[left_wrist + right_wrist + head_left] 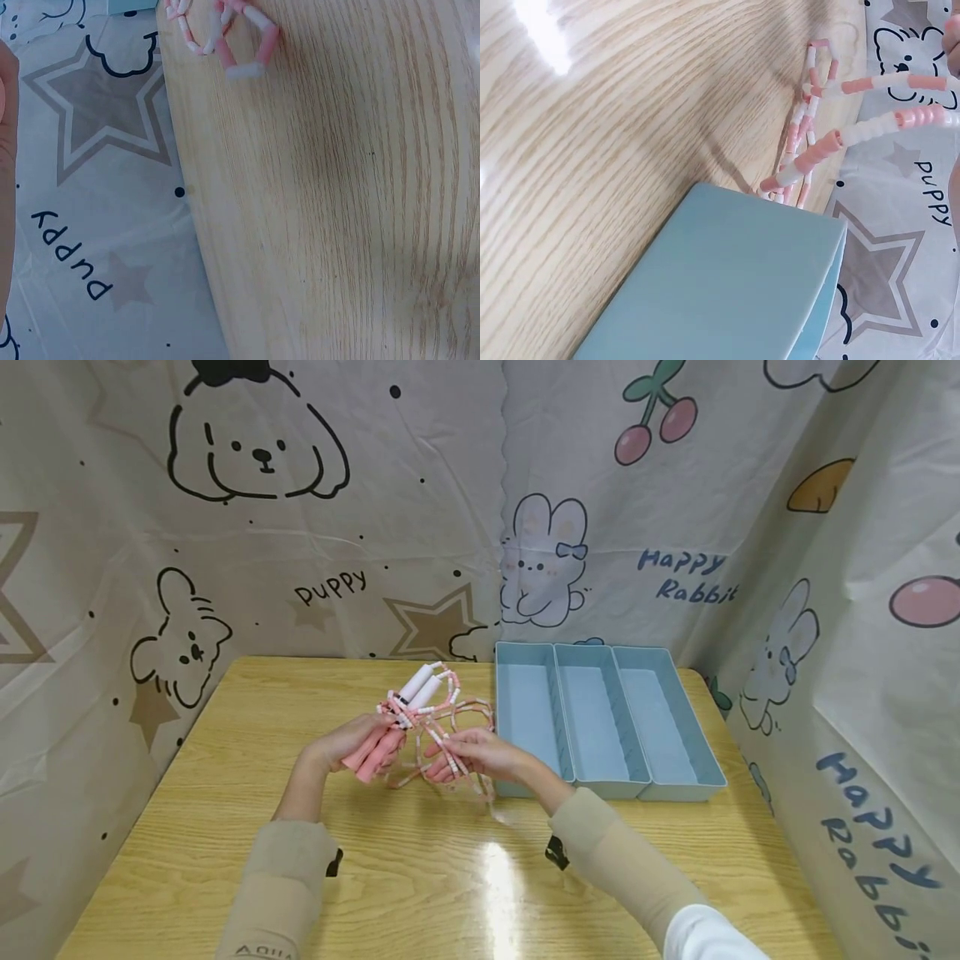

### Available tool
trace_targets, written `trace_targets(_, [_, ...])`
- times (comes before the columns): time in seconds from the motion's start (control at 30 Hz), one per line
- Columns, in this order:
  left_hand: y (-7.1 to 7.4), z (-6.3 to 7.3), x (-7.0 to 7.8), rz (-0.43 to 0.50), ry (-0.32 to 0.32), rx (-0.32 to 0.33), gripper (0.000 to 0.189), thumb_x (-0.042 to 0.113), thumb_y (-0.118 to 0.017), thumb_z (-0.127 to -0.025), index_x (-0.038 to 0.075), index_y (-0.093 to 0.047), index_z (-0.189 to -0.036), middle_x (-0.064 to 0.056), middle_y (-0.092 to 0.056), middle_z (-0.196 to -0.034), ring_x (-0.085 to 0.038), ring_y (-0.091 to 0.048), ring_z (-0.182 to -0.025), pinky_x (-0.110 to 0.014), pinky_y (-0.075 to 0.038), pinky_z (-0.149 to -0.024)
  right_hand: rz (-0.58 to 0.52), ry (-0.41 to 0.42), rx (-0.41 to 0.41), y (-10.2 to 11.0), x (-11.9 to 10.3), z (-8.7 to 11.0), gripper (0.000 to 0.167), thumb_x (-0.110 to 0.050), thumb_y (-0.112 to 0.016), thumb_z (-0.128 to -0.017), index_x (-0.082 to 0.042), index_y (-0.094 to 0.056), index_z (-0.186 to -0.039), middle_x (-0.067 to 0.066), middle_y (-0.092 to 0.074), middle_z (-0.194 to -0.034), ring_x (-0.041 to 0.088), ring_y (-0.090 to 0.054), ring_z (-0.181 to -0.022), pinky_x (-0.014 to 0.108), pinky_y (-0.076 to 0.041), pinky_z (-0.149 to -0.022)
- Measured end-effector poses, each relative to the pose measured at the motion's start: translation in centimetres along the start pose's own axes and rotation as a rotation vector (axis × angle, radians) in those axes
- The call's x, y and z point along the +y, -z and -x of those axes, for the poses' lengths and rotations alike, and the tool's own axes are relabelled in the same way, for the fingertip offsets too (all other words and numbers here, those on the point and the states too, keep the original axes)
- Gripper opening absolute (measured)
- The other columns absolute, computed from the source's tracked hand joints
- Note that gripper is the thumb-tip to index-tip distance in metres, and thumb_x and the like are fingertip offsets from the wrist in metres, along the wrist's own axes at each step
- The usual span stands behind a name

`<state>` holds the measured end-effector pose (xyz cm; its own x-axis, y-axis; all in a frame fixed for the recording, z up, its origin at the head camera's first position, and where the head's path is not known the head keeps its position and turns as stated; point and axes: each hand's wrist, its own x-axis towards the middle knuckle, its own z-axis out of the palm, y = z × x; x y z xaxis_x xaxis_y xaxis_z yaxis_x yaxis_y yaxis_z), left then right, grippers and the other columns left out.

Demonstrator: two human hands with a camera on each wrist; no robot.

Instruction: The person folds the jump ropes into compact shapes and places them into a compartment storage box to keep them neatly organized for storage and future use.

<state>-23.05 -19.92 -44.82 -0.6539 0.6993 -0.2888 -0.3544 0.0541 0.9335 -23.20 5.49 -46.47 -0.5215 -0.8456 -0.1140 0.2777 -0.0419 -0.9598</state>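
A beaded jump rope in pink and white hangs in loose loops between the two hands. My left hand grips its two pink-and-white handles side by side, with some rope wound around them. My right hand holds strands of the beaded rope just right of the handles. In the right wrist view, rope strands stretch toward the right edge and other loops lie near the tabletop. The left wrist view shows only a few rope beads at its top and a strip of hand at the left edge.
Three long light-blue bins stand side by side on the right of the wooden table, close to my right hand. A printed cloth with cartoon animals hangs behind and along the sides of the table.
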Motion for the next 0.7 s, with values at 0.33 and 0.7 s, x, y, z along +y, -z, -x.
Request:
trace_targets(0.33, [0.01, -0.03, -0.16, -0.022, 0.001, 0.030, 0.039, 0.034, -0.028, -0.097, 0.007, -0.053, -0.084, 0.000, -0.055, -0.065, -0.008, -0.052, -0.053, -0.024, -0.046, -0.050, 0.029, -0.031, 0.013, 0.08, -0.32, 0.40, 0.046, -0.018, -0.036, -0.100, 0.021, -0.037, -0.124, 0.013, -0.068, -0.093, 0.016, -0.067, -0.081, 0.050, -0.044, -0.086])
trace_targets(0.7, [0.46, 0.29, -0.20, -0.004, 0.013, 0.084, 0.040, 0.035, -0.029, -0.097, 0.004, -0.051, -0.085, -0.001, -0.055, -0.065, -0.010, -0.052, -0.053, -0.025, -0.046, -0.051, 0.028, -0.047, -0.019, 0.32, -0.42, 0.93, 0.045, -0.017, -0.034, -0.100, 0.023, -0.040, -0.120, 0.006, -0.069, -0.086, 0.015, -0.067, -0.078, 0.036, -0.053, -0.076])
